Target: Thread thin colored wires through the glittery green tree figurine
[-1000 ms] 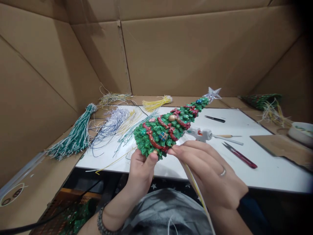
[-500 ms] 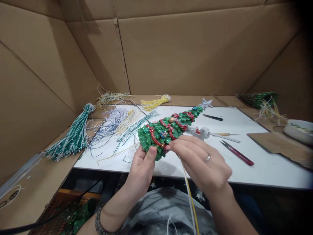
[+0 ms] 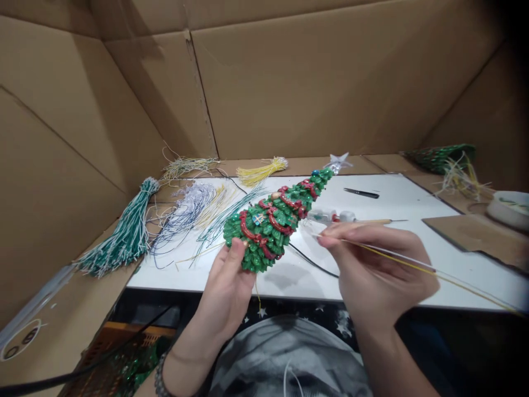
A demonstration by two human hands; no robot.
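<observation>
My left hand (image 3: 229, 286) grips the wide base of a green glittery Christmas tree ornament (image 3: 275, 218) with red garlands and a silver star (image 3: 338, 161) at its tip, held tilted up to the right over the white board (image 3: 413, 204). To the right of the tree, my right hand (image 3: 374, 267) pinches thin yellow and white wires (image 3: 417, 266) that run off to the right. The pinched ends point at the tree's lower side but stand apart from it.
Bundles of green-white (image 3: 124, 237), blue-white (image 3: 185, 209) and yellow (image 3: 260, 172) wires lie on the left. A glue gun (image 3: 334, 216), black tweezers (image 3: 361, 193) and an awl (image 3: 384, 221) lie on the board. Cardboard walls surround it; another green tree (image 3: 440, 156) and a bowl (image 3: 510, 209) sit at the right.
My right hand came off the tree's base and swung right, the wires now trailing to the right instead of hanging down. The tree tipped slightly left and more upright.
</observation>
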